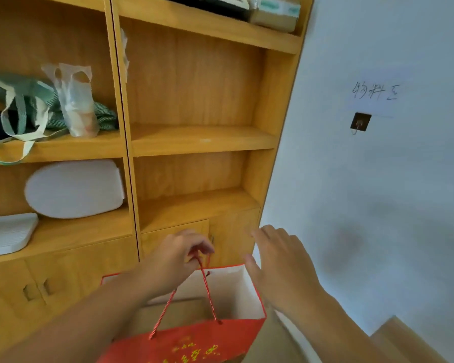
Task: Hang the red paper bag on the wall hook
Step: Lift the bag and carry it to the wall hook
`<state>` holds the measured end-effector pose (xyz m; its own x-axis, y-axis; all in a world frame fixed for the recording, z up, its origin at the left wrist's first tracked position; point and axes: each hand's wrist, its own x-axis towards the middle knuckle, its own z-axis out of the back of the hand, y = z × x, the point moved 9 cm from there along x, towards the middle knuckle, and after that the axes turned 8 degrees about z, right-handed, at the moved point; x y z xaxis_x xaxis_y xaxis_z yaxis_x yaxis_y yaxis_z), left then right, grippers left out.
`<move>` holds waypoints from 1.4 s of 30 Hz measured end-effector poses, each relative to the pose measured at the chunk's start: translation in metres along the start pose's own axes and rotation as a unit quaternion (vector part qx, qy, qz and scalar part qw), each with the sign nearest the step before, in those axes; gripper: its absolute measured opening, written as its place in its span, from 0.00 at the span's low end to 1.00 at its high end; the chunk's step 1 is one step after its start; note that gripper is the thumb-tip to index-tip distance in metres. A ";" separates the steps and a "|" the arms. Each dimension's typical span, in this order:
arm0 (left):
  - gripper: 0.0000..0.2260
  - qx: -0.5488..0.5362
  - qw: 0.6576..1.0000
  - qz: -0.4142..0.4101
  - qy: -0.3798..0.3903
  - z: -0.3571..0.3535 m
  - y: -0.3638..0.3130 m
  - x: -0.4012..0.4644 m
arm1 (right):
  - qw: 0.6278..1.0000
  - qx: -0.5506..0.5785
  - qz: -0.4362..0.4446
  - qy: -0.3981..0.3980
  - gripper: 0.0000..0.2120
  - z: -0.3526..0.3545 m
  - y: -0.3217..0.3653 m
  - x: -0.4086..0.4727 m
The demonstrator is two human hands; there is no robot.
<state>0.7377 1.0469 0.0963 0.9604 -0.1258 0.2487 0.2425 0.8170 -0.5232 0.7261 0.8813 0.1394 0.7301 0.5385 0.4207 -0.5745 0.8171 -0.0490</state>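
The red paper bag (194, 341) with gold lettering and a white inside hangs at the bottom centre. My left hand (176, 260) pinches its red twisted cord handles (207, 289) from above. My right hand (278, 260) hovers open beside the bag's right edge, fingers spread, holding nothing. The wall hook (360, 122), a small dark square plate with a metal hook, sits on the white wall up and to the right, well apart from both hands.
A wooden shelf unit (202, 142) fills the left and centre, with cloth and plastic bags (50, 108) and white foam pieces (74, 188) on its left shelves. A handwritten paper label (375, 94) is above the hook. A wooden surface (404, 339) shows at the bottom right.
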 end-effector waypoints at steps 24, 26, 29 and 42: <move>0.12 -0.042 0.946 -0.246 0.205 -0.068 -0.033 0.437 | 0.926 -0.186 -0.327 -0.031 0.15 -0.074 -0.262 0.177; 0.10 -0.039 0.932 -0.269 0.240 -0.081 -0.051 0.458 | 0.920 -0.184 -0.345 -0.023 0.15 -0.073 -0.285 0.183; 0.12 -0.060 0.917 -0.291 0.265 -0.092 -0.078 0.490 | 0.910 -0.207 -0.360 -0.011 0.15 -0.071 -0.316 0.196; 0.13 -0.139 0.858 -0.403 0.286 -0.153 -0.188 0.610 | 0.822 -0.309 -0.476 -0.045 0.20 -0.052 -0.415 0.214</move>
<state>1.2990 0.7302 0.2219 0.3556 -0.9077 0.2226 0.8068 0.1779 -0.5635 1.1399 0.6684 0.2024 0.6938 -0.4006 0.5985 0.5593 0.8233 -0.0972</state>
